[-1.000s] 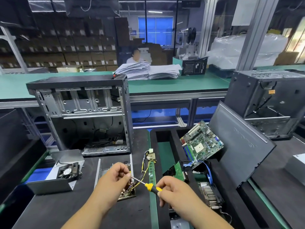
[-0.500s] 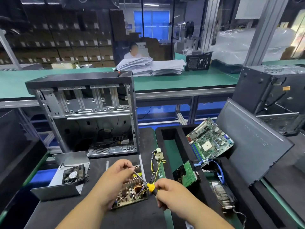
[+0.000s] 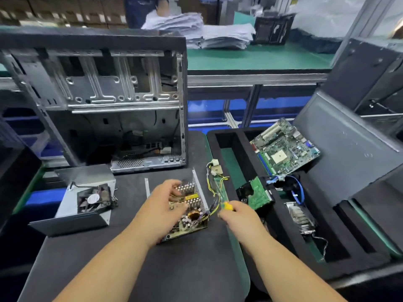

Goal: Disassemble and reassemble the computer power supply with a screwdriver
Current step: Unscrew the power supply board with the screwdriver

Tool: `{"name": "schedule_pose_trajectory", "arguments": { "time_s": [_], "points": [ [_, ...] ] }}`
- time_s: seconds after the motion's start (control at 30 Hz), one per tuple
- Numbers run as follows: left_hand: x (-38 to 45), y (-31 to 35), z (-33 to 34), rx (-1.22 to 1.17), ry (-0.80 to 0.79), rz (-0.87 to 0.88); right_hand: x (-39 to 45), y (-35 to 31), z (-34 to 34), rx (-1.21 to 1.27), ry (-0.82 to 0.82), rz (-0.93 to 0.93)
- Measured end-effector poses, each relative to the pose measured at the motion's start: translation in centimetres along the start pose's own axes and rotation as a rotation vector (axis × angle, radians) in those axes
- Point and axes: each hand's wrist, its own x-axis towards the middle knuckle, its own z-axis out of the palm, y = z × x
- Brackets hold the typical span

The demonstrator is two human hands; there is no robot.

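— fingers (image 3: 174, 188) of the left hand (image 3: 161, 205)?
— curled onto the power supply board (image 3: 189, 216), on the dark tabletop (image 3: 185, 269).
— right hand (image 3: 237, 216)?
— wrapped around the yellow screwdriver (image 3: 226, 206), just beside the board's wires (image 3: 214, 188).

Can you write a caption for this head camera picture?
Left hand grips the power supply board; right hand holds a yellow screwdriver.

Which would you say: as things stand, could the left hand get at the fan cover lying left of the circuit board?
Probably yes. The fan cover lies in the open on the black mat, with nothing between it and the left hand. But that hand now holds the circuit board and must let go first.
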Motion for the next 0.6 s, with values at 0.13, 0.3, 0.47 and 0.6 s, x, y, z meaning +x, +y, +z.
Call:
{"name": "schedule_pose_trajectory", "arguments": {
  "time_s": [0.13, 0.3, 0.47, 0.6],
  "points": [
    [0.0, -1.9, -0.3, 0.422, -0.089, 0.262, 1.4, 0.4, 0.6, 0.035, 0.085, 0.087],
    [0.4, -2.8, -0.1, 0.554, -0.162, 0.360, 2.8, 0.0, 2.0, 0.163, 0.098, 0.151],
    [0.4, -3.2, 0.1, 0.621, -0.245, 0.328, 3.8, -0.3, 2.9, 0.247, 0.108, 0.189],
    [0.6, -3.3, -0.1, 0.583, -0.256, 0.286, 3.7, 0.0, 3.0, 0.247, 0.146, 0.184]
  ]
}}
